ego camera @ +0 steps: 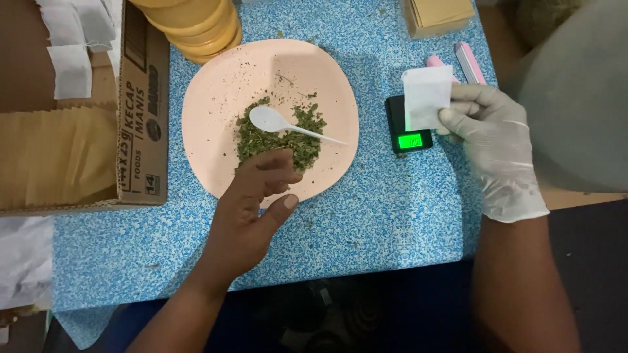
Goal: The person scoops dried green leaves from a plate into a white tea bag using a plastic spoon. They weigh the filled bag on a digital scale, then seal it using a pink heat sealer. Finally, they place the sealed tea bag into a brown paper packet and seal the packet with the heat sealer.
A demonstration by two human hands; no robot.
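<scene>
Our bare left hand point(252, 202) pinches dried green leaf point(278, 140) just beyond; gloved right hand point(487, 134) pinches a white sachet point(425, 98) over the scale point(409, 127).

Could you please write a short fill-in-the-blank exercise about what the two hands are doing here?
1. The bare left hand pinches dried green herbs on a round ____ plate.
2. A white plastic ____ lies on the herbs.
3. The gloved right hand holds a small white paper sachet above a black pocket scale whose display glows ____.

Missing words: pink; spoon; green
</scene>
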